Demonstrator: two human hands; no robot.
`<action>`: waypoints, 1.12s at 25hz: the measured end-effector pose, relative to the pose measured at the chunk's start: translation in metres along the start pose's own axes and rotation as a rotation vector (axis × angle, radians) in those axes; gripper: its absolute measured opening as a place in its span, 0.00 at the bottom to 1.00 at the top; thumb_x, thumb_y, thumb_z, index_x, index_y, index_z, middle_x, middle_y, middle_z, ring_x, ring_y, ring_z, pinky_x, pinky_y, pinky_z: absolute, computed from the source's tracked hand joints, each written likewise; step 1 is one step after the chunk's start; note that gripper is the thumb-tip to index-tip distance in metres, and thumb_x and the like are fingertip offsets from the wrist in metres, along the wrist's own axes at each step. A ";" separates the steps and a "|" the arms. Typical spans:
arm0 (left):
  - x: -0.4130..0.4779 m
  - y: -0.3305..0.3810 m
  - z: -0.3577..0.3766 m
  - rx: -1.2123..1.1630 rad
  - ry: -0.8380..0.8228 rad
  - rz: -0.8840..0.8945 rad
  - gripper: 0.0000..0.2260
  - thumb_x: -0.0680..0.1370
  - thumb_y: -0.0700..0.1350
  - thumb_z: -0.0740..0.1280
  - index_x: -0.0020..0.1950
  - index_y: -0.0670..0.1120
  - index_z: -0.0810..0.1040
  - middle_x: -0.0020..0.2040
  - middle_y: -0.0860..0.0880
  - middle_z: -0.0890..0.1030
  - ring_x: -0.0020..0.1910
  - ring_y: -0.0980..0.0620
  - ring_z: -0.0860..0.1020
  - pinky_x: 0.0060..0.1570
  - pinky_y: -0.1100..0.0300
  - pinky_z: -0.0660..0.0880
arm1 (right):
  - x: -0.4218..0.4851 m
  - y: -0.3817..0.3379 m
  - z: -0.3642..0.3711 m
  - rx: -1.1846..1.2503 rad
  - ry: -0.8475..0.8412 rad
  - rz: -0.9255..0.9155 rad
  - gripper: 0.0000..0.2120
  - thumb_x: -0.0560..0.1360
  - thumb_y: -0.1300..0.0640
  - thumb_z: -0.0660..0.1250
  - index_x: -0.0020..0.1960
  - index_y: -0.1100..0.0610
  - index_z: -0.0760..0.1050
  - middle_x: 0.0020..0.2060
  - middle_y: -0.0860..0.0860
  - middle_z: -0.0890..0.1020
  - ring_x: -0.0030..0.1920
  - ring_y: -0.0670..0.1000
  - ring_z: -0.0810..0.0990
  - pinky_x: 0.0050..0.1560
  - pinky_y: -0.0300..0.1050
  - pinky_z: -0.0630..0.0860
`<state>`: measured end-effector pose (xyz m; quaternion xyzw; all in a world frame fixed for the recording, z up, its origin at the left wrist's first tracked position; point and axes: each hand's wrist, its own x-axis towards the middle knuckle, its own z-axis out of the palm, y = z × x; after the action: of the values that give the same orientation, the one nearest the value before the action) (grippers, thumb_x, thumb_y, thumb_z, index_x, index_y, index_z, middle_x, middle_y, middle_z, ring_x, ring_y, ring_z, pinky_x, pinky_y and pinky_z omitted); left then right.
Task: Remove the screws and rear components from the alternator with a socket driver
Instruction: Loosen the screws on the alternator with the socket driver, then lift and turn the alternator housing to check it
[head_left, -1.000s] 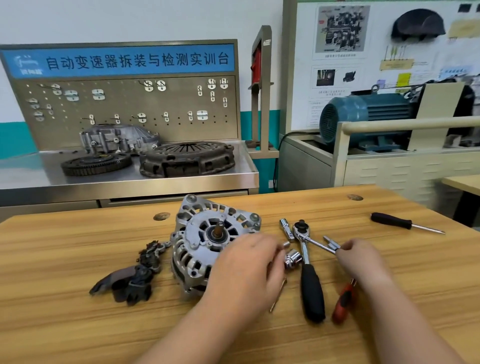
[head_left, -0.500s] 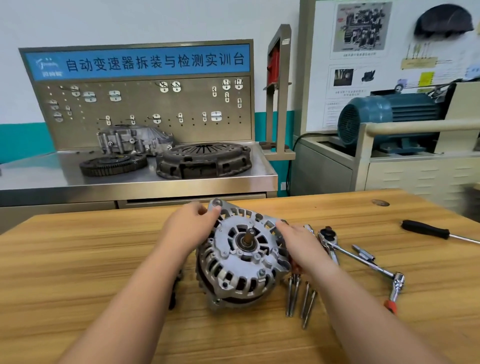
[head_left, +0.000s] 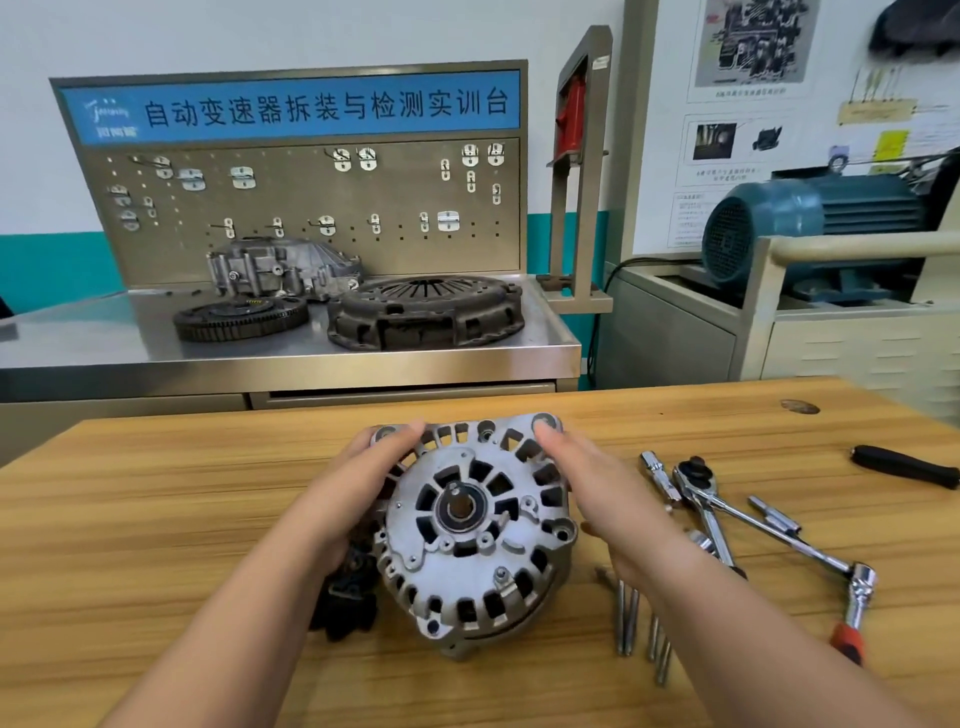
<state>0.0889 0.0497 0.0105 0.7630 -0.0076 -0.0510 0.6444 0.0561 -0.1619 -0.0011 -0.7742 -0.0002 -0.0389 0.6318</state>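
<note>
The silver alternator (head_left: 467, 540) stands tilted on the wooden table (head_left: 156, 519), its vented end with the shaft hole facing me. My left hand (head_left: 358, 478) grips its upper left rim, fingers curled over a mounting ear. My right hand (head_left: 587, 483) holds the upper right rim, fingertips on the other ear. Black removed parts (head_left: 348, 597) lie left of the alternator, partly hidden by my left forearm. Several long bolts (head_left: 639, 623) lie to its right. A ratchet (head_left: 706, 509) and a long driver with a red grip (head_left: 810, 551) lie crossed further right.
An extension bar (head_left: 657, 473) and a black-handled screwdriver (head_left: 904, 465) lie on the table's right side. Behind the table stands a steel bench (head_left: 467, 358) with a clutch cover (head_left: 426, 309), a flywheel ring and a housing. A blue motor (head_left: 810, 223) sits at the right.
My hands left the tools and took hold of the alternator on both sides. They have since slid to its top ears, and the alternator has turned and sits closer to me.
</note>
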 end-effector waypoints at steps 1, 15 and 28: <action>0.002 -0.004 -0.005 -0.049 -0.026 -0.038 0.22 0.65 0.62 0.72 0.54 0.53 0.77 0.47 0.47 0.84 0.46 0.44 0.83 0.52 0.44 0.78 | 0.001 -0.001 0.001 0.039 0.006 0.011 0.16 0.75 0.32 0.56 0.51 0.38 0.76 0.39 0.32 0.80 0.41 0.31 0.77 0.42 0.40 0.69; 0.001 -0.023 0.008 -0.496 0.177 0.012 0.09 0.76 0.46 0.67 0.49 0.41 0.78 0.42 0.39 0.84 0.38 0.41 0.83 0.33 0.52 0.80 | 0.000 0.002 0.033 0.372 -0.076 -0.065 0.19 0.74 0.41 0.67 0.51 0.56 0.82 0.47 0.56 0.86 0.48 0.58 0.85 0.55 0.62 0.79; -0.024 -0.018 -0.013 -0.122 0.034 0.393 0.17 0.73 0.61 0.64 0.44 0.49 0.83 0.46 0.44 0.84 0.47 0.44 0.82 0.44 0.50 0.77 | -0.028 0.014 0.005 -0.644 0.060 -1.030 0.20 0.75 0.43 0.66 0.58 0.56 0.81 0.64 0.41 0.76 0.71 0.43 0.68 0.76 0.52 0.57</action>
<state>0.0656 0.0672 -0.0034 0.7070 -0.1422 0.0880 0.6871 0.0292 -0.1586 -0.0178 -0.8253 -0.3451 -0.3596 0.2654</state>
